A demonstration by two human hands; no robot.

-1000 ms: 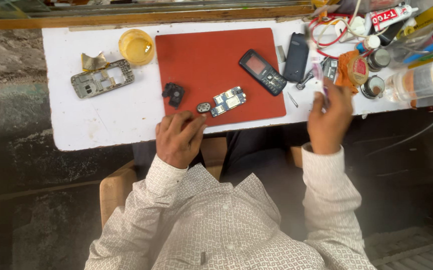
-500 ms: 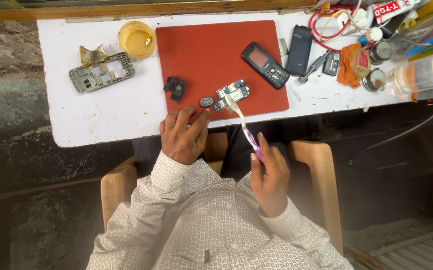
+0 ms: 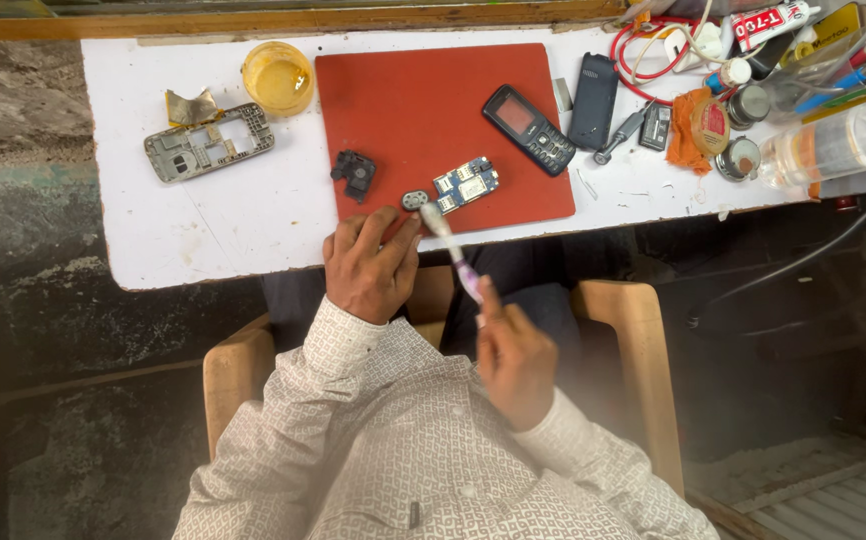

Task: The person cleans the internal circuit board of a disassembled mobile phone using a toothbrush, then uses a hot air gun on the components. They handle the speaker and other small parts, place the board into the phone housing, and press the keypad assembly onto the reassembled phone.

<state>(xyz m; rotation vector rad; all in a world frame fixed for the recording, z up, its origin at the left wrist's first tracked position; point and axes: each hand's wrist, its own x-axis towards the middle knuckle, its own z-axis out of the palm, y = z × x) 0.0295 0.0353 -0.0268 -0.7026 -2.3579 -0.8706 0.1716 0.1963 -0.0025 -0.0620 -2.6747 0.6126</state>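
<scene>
Right hand (image 3: 515,360) grips toothbrush (image 3: 453,252), bristles over small blue circuit board (image 3: 466,185) near front edge of red mat (image 3: 433,120). Left hand (image 3: 368,268), fingers loosely curled, rests at table edge (image 3: 183,275), holding nothing. Bare mat behind board.

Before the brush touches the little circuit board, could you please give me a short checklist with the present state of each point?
1. Toothbrush gripped in the right hand: ok.
2. Bristle end close to the circuit board: ok, it sits just beside the board's near corner.
3. Board lying on the red mat, not on the bare white table: ok.
4. Left hand steadying the board: not ok, its fingertips rest at the mat's front edge near the small round part, apart from the board.
5. Bristles clean and dry: cannot tell.
</scene>
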